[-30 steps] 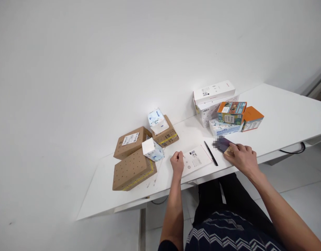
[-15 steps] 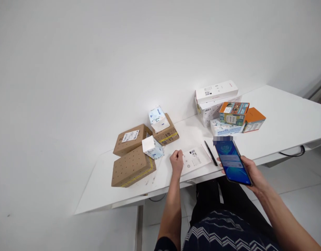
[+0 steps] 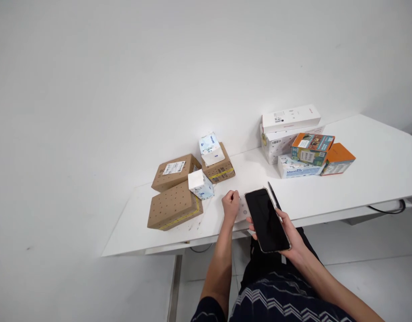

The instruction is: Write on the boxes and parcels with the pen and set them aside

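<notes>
Below centre frame, your right hand [image 3: 292,239] clamps the smartphone [image 3: 268,221], which blocks part of a flat white item [image 3: 241,213] near a black pen [image 3: 273,193]; your left hand [image 3: 230,206] is balled, right of dotted cardboard boxes [image 3: 172,203].

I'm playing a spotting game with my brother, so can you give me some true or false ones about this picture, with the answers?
1. The right grip holds a phone. True.
2. The phone's screen is brightly lit. False: it is dark.
3. The left grip is curled into a fist. True.
4. A pen lies on the table. True.
5. The left grip touches the pen. False: they are apart.
6. Every box is brown. False: the long box is white.
</notes>
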A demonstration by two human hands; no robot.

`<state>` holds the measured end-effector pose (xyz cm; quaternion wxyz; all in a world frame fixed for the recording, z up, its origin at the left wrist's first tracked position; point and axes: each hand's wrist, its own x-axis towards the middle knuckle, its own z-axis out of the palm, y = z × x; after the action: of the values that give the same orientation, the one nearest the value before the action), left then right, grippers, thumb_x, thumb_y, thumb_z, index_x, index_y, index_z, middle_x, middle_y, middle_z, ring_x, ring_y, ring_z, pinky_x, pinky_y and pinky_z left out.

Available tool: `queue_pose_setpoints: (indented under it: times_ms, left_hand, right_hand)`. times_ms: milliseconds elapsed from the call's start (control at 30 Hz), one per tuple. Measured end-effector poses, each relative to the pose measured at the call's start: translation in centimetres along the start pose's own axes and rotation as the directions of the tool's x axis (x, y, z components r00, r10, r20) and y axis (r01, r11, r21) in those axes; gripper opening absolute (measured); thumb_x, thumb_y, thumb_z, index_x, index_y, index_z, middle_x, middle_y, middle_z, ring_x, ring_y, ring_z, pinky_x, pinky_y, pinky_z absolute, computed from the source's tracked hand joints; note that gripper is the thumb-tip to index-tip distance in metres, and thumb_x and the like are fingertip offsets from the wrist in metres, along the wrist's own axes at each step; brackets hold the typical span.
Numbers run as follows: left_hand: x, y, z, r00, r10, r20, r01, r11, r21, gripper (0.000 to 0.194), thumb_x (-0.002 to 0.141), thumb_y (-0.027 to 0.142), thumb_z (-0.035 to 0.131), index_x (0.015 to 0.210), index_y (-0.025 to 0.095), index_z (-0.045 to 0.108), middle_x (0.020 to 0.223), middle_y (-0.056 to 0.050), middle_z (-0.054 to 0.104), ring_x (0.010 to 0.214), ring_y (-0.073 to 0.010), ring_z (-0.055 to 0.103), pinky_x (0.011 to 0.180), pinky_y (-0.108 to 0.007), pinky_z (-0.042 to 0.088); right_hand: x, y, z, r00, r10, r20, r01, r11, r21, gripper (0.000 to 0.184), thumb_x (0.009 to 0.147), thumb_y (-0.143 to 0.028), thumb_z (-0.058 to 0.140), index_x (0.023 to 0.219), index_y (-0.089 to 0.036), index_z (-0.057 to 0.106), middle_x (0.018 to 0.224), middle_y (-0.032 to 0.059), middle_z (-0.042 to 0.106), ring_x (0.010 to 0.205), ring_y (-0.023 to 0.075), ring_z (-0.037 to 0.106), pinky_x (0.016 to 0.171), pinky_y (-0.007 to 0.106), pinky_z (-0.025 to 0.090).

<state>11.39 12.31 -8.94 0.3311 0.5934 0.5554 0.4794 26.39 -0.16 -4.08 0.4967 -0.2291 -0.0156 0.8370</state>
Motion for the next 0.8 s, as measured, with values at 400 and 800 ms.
queue_pose_setpoints:
  times_ms: [400,800]
  left_hand:
    - [0.0,-0.1,-0.1,1.000,-0.002,0.012,0.002,1.000,0.008,0.036,0.083,0.034,0.049,0.052,0.021,0.035,0.050,0.006,0.030,0.051,-0.0099,0.031,0.053,-0.024,0.027]
    - [0.0,0.3,0.0,1.000,-0.027,0.013,0.028,1.000,-0.007,0.036,0.082,0.034,0.050,0.051,0.021,0.037,0.049,0.007,0.030,0.050,-0.0097,0.030,0.052,-0.024,0.026]
  right_hand:
    - [1.3,-0.7,-0.3,0.999,-0.010,0.050,0.008,0.999,0.032,0.051,0.090,-0.046,0.043,0.113,-0.007,0.066,0.108,0.0207,0.071,0.084,0.0264,0.071,0.076,0.041,0.056]
    - [1.5,-1.0,-0.2,0.997,0.026,0.073,-0.029,0.999,0.041,0.052,0.090,-0.046,0.039,0.110,-0.007,0.067,0.105,0.0193,0.072,0.077,0.0253,0.070,0.073,0.040,0.056]
